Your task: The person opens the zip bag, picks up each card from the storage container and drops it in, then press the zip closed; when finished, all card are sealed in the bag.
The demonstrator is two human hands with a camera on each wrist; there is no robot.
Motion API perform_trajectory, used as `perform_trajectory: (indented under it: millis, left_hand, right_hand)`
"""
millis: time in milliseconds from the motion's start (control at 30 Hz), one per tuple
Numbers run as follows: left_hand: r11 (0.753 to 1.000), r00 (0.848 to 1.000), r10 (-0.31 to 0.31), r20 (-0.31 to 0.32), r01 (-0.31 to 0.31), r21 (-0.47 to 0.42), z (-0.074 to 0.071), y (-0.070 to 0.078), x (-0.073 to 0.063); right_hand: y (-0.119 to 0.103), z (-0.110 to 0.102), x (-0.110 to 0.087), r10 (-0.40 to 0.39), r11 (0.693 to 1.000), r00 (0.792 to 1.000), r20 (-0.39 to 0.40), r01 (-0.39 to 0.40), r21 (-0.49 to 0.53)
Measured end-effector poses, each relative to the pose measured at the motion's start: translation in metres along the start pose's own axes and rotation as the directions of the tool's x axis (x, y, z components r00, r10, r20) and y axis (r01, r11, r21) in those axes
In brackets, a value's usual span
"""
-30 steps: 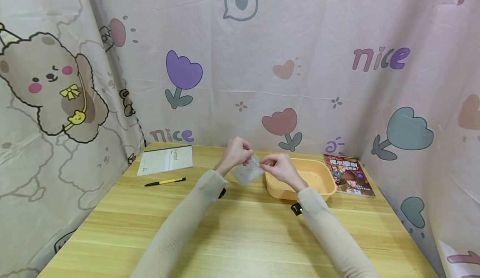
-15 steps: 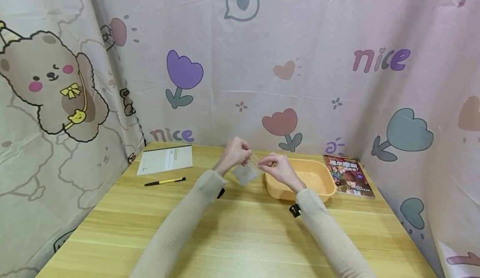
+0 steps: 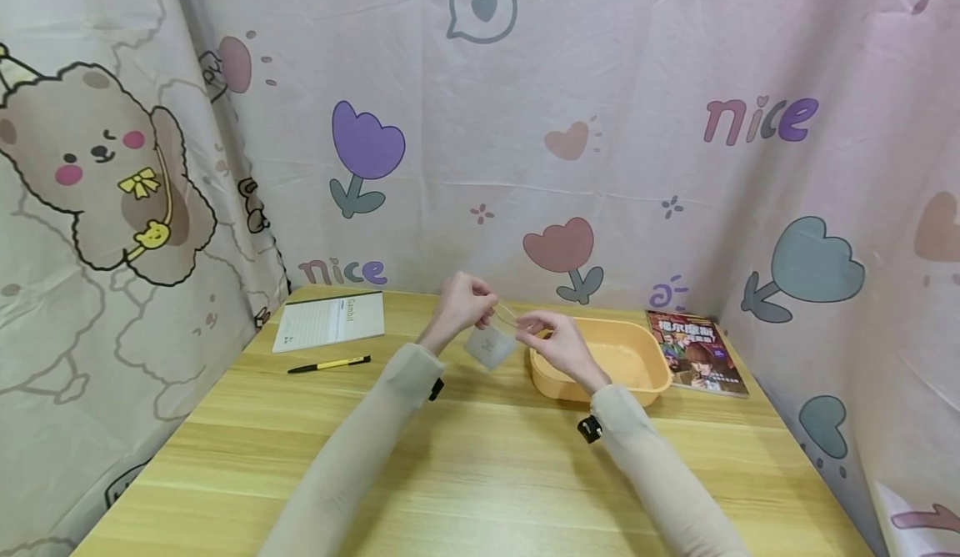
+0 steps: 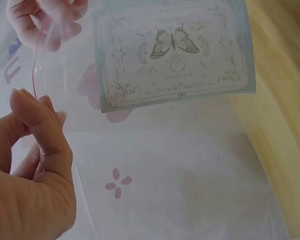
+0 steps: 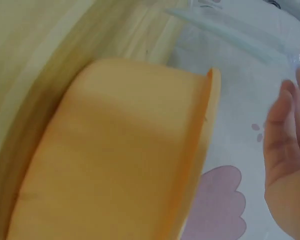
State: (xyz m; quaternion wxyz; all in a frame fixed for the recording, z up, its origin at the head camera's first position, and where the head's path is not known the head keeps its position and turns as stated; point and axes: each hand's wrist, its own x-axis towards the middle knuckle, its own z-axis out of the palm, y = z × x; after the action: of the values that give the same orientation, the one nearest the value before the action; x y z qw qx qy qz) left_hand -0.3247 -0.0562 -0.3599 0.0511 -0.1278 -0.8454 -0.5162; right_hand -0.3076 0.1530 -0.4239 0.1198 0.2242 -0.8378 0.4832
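A clear zip-lock bag (image 4: 155, 117) with a red line along its top hangs between my two hands. Inside lies a pale blue-edged paper (image 4: 175, 60) printed with a butterfly; in the head view the paper (image 3: 489, 345) appears small and whitish. My left hand (image 3: 461, 305) pinches one end of the bag's top edge, thumb against curled fingers, as the left wrist view shows. The other end is pinched by my right hand (image 3: 558, 342), close to the yellow-orange plastic basin (image 3: 652, 365). Between the hands the bag's mouth looks parted like a thin loop. Right fingertips are partly cut off in the right wrist view.
A red-covered magazine (image 3: 697, 353) lies right of the basin. On the left are a white notebook (image 3: 330, 322) and a yellow-black pen (image 3: 328, 364). The wooden table (image 3: 480, 474) ends at a printed curtain (image 3: 450, 123) behind and at the sides.
My left hand has shifted slightly left. The bag's top edge, flat between the hands a second ago, has spread into a loop. Basin, notebook, pen and magazine stay put.
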Motion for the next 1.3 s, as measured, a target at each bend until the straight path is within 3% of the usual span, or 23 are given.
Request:
perform_trajectory:
  millis: [267, 567, 700, 867, 1000, 1200, 1300]
  left_hand:
    - [0.995, 0.994, 0.086, -0.072, -0.083, 0.048, -0.006, -0.008, -0.013]
    - [0.989, 0.994, 0.103, 0.032, -0.099, -0.113, -0.004, -0.025, -0.024]
    - [0.977, 0.985, 0.155, 0.072, -0.142, -0.158, -0.002, -0.03, -0.023]
    - [0.964, 0.976, 0.197, 0.09, -0.177, -0.196, -0.004, -0.029, -0.026]
    - [0.967, 0.975, 0.2, 0.1, -0.18, -0.181, -0.006, -0.03, -0.031]
    - [0.963, 0.97, 0.231, 0.075, -0.217, -0.159, -0.001, -0.032, -0.039]
    - [0.954, 0.963, 0.263, 0.058, -0.251, -0.164, 0.002, -0.032, -0.043]
  right_hand:
    - [-0.006, 0.005, -0.005, 0.072, 0.966, 0.991, -0.11, -0.042, 0.256]
    - [-0.014, 0.007, -0.009, 0.156, 0.91, 0.969, -0.192, -0.065, 0.41]
    - [-0.017, 0.009, -0.009, 0.175, 0.87, 0.965, -0.194, -0.059, 0.49]
    - [-0.021, 0.007, -0.009, 0.24, 0.837, 0.957, -0.161, -0.12, 0.534]
    - [-0.022, 0.006, -0.011, 0.23, 0.856, 0.961, -0.151, -0.126, 0.501]
    - [-0.026, 0.008, -0.021, 0.134, 0.947, 0.984, -0.115, -0.093, 0.307]
    - [-0.028, 0.011, -0.023, 0.09, 0.966, 0.992, -0.088, -0.066, 0.251]
